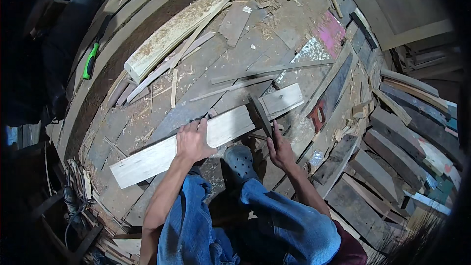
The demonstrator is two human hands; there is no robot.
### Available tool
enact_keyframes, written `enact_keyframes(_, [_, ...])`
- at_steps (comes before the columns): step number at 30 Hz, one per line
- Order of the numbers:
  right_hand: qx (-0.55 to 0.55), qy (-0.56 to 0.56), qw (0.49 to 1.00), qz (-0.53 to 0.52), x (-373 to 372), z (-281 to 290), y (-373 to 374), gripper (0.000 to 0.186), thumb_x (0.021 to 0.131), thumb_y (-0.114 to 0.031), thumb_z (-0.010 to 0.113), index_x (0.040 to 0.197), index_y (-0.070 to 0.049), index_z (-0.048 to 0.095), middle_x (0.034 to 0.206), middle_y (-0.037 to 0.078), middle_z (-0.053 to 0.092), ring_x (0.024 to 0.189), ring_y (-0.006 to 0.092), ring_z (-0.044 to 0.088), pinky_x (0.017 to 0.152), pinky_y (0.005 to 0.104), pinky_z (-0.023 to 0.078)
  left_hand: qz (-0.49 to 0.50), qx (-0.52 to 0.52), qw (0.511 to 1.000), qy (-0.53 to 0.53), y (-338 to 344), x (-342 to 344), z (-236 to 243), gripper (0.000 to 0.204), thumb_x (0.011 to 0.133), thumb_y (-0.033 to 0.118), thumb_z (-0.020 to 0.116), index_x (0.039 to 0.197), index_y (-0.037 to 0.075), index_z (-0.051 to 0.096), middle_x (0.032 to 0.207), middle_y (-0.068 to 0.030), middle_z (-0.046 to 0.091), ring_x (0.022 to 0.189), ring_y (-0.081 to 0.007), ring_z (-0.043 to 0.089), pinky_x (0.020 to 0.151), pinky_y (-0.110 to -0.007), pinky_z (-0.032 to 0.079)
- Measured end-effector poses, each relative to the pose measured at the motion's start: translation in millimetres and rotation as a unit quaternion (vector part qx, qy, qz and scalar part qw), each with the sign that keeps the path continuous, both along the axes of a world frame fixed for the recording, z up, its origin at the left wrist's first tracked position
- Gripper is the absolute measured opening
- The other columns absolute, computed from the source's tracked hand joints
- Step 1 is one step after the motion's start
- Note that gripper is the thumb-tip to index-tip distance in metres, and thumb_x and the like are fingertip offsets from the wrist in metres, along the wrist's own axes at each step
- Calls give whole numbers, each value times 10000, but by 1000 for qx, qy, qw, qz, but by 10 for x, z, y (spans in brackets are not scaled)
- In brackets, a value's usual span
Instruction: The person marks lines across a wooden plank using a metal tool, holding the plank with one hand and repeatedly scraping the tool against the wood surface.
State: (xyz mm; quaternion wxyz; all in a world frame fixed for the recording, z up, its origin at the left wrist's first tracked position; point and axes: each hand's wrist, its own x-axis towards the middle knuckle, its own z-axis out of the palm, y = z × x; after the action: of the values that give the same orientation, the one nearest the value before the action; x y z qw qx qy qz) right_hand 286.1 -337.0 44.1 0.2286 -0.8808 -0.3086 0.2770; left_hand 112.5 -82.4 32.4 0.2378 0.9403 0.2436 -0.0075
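A long pale wooden board [235,123] slants across in front of me, rising to the right. Across its top lies my left hand [192,141], fingers at the far edge and thumb toward the near edge, gripping it. My right hand [280,147] is wrapped around the handle of a machete-like tool [260,114]. Its dark, broad blade crosses the board near the right end, where a dark gap or notch shows beside it. Whether the blade touches the wood, I cannot tell.
A handsaw with a red handle [318,115] lies right of the board. Beyond sits a thick pale timber [176,34] among strips and shavings. A green-handled tool [90,62] rests on the left ledge. Stacked wood blocks [392,137] fill the right side. My clog [239,163] stands near the board.
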Motion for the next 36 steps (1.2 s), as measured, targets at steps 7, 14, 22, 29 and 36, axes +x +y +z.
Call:
enact_keyframes(7, [41,-45,996,69,-356,66,106,595,954,-235,544,1503,-243,318,824,238,657,683,398,649,612,476,510,5,-53,996,70,2,56,73,914,480,358,852,1259,-5,543,1075,-206,641,999,-343,634,911,-442,474])
enact_keyframes(14, [-32,-157,985,62,-139,-112,-233,663,881,-128,567,1482,-309,355,865,208,645,699,387,643,616,473,510,1,-34,999,33,-39,59,25,905,483,362,846,1254,2,536,1020,-195,638,976,-342,634,895,-441,475])
enact_keyframes(22, [-67,-74,992,-72,149,-12,-231,620,948,-135,526,1503,-288,296,993,297,636,895,436,654,749,448,515,-8,-49,996,76,-7,43,45,932,496,390,840,1289,13,529,1087,-190,626,1022,-320,615,930,-412,456])
enact_keyframes(29, [-36,28,993,105,-418,185,120,808,931,-260,577,1540,-94,72,1136,289,621,872,490,631,748,507,531,-9,-46,999,8,9,-10,29,886,567,473,821,1267,-2,557,1053,-208,636,975,-345,627,882,-434,470])
enact_keyframes(36, [3,88,996,11,-569,324,302,749,925,-256,600,1511,-46,184,853,260,661,738,438,650,643,483,515,17,-35,997,-73,24,-91,-165,680,785,522,702,1166,-36,622,958,-219,668,867,-355,657,789,-442,493])
